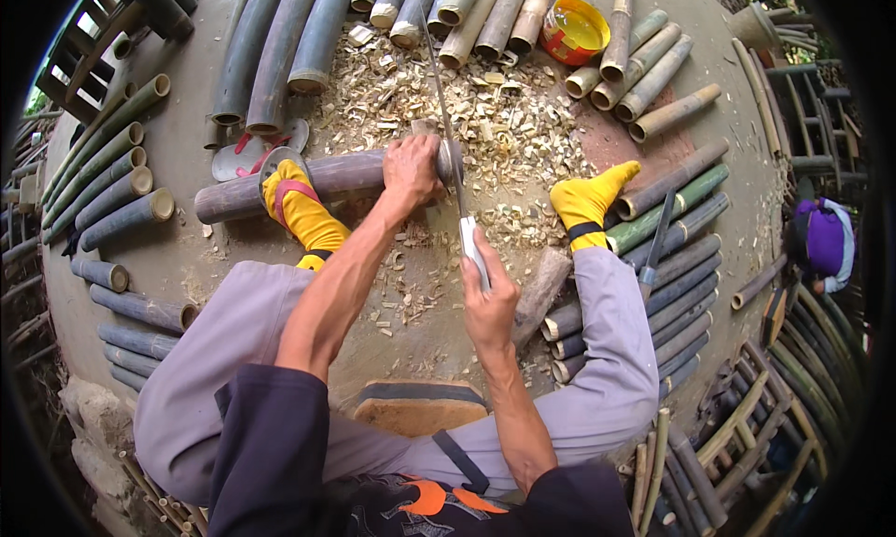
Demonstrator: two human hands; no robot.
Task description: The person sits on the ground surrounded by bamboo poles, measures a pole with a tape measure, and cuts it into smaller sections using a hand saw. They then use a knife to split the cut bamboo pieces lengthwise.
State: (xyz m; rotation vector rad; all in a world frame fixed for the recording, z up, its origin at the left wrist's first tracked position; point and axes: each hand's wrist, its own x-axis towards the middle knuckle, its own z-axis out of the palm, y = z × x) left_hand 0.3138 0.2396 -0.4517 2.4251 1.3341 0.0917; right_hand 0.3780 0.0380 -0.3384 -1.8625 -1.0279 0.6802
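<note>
A thick, dark bamboo tube [345, 174] lies crosswise in front of me. Fingers bent, my left hand [413, 170] grips it from above near its right end. My left foot [303, 206], in a yellow sock and a sandal, presses on the tube farther left. In my right hand [491, 299] is the pale handle of what looks like a handsaw [444, 117]. Its long narrow blade, seen almost edge-on, points away from me and passes close by the tube's right end. Whether the blade touches the bamboo I cannot tell. A short wood block [425, 126] shows behind my left hand.
Wood chips [495, 131] cover the ground ahead. Bamboo tubes lie in rows: left [131, 210], far side [280, 52] and right [691, 266]. A machete [659, 238] rests by my right leg. A red-and-yellow bucket [575, 30] stands far off. Another person [829, 243] is at far right.
</note>
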